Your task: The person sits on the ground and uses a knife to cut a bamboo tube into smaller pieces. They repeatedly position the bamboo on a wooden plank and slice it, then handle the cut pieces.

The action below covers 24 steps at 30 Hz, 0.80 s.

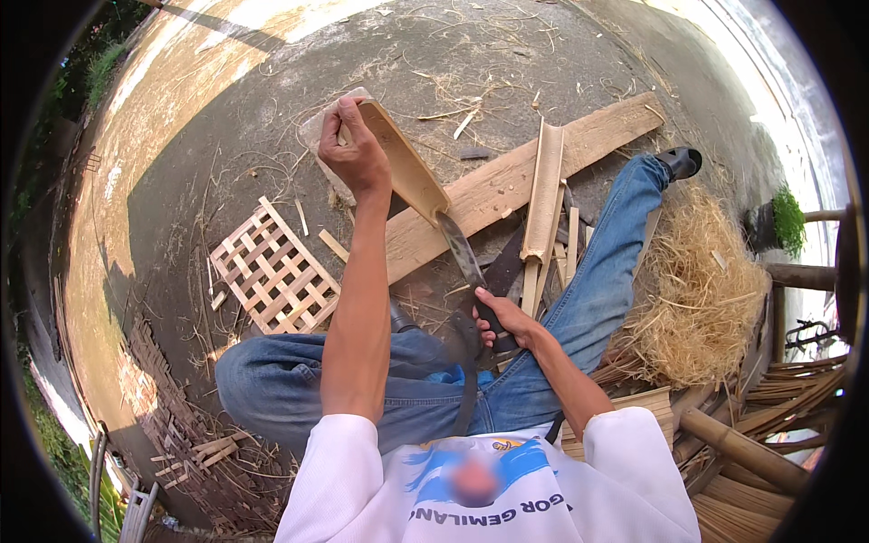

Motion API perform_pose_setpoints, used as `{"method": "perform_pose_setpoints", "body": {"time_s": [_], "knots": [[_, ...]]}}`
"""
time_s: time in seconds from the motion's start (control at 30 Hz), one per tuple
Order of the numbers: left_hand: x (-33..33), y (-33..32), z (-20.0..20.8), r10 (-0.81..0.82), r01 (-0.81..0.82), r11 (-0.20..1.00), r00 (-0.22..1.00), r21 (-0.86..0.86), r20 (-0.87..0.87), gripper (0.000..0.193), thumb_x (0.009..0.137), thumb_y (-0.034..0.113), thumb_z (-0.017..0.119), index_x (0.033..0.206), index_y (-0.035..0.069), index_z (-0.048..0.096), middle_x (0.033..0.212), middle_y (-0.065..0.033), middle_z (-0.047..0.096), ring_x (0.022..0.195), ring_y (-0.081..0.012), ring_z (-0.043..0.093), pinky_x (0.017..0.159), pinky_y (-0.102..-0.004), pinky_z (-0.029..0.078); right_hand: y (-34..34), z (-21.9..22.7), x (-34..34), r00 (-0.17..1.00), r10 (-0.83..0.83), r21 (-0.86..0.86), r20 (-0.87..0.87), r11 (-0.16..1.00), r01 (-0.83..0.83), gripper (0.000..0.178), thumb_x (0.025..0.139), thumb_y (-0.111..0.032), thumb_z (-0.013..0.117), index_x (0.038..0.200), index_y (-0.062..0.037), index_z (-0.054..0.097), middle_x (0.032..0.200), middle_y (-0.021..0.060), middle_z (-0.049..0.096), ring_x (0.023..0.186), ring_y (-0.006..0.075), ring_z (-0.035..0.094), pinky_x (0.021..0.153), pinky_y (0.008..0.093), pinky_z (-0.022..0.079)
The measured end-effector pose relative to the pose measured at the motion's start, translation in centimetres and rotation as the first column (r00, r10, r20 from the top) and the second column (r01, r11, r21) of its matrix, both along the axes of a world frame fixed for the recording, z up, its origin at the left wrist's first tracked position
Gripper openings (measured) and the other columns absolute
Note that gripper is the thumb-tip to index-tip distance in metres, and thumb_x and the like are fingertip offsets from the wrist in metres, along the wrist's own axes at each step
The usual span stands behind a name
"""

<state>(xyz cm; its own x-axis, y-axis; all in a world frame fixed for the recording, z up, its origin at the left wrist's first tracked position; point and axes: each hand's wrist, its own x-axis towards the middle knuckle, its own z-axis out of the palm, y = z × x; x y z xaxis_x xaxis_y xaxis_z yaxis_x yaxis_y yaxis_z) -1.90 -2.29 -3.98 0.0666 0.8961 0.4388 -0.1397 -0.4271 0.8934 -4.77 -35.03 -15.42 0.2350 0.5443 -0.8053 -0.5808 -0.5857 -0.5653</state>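
My left hand [356,152] is closed round the upper end of a split bamboo piece [405,163], holding it at a slant with its hollow side showing. The lower end of the bamboo rests at the wooden plank [471,210]. In my right hand [503,322] is the dark handle of a large knife [460,249]. Its blade points up and away, and the tip meets the lower end of the bamboo. Another halved bamboo length [546,185] lies across the plank to the right, near my outstretched leg.
A woven bamboo lattice panel [274,270] lies on the ground at the left. Beside my right leg sits a heap of pale shavings [697,290]. Thin strips [572,240] lean between the plank and my leg. Bamboo poles [742,448] stand at the lower right.
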Motion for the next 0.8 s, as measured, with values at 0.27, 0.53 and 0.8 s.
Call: {"method": "perform_pose_setpoints", "body": {"time_s": [0.27, 0.53, 0.8], "knots": [[1.2, -0.5, 0.9, 0.227, -0.217, 0.969, 0.971, 0.119, -0.074, 0.041, 0.112, 0.029, 0.042, 0.101, -0.001, 0.069, 0.093, -0.0127, 0.071, 0.086, -0.0265, 0.066, 0.08, -0.0406, 0.049, 2.9, 7.5, -2.4, 0.621, -0.522, 0.633, 0.584, 0.772, 0.054, 0.045, 0.1, -0.041, 0.068, 0.1, 0.0034, 0.06, 0.07, 0.0066, 0.06, 0.062, 0.012, 0.057, 0.058, 0.0279, 0.047], [1.4, -0.3, 1.2, 0.202, -0.192, 0.977, 0.972, 0.091, -0.117, 0.031, 0.108, 0.019, 0.04, 0.11, 0.0, 0.065, 0.104, -0.0116, 0.068, 0.086, -0.024, 0.06, 0.08, -0.0399, 0.046, 1.0, -3.6, -0.9, 0.974, -0.022, -0.027, 0.224, 0.999, 0.029, 0.064, 0.097, -0.062, 0.061, 0.094, 0.0024, 0.058, 0.068, 0.0084, 0.061, 0.057, 0.0171, 0.064, 0.052, 0.0346, 0.051], [-0.1, 1.7, 2.3, -0.72, 0.746, 0.585, 0.658, -0.319, 0.221, 0.036, 0.102, 0.033, 0.059, 0.096, -0.001, 0.071, 0.076, -0.0136, 0.072, 0.068, -0.0218, 0.073, 0.063, -0.0334, 0.06, -1.7, 0.4, -1.1, 0.63, 0.323, -0.288, 0.706, 0.944, -0.161, 0.056, 0.098, -0.051, 0.064, 0.11, 0.0034, 0.067, 0.072, 0.0165, 0.069, 0.064, 0.023, 0.07, 0.06, 0.0385, 0.052]]}}
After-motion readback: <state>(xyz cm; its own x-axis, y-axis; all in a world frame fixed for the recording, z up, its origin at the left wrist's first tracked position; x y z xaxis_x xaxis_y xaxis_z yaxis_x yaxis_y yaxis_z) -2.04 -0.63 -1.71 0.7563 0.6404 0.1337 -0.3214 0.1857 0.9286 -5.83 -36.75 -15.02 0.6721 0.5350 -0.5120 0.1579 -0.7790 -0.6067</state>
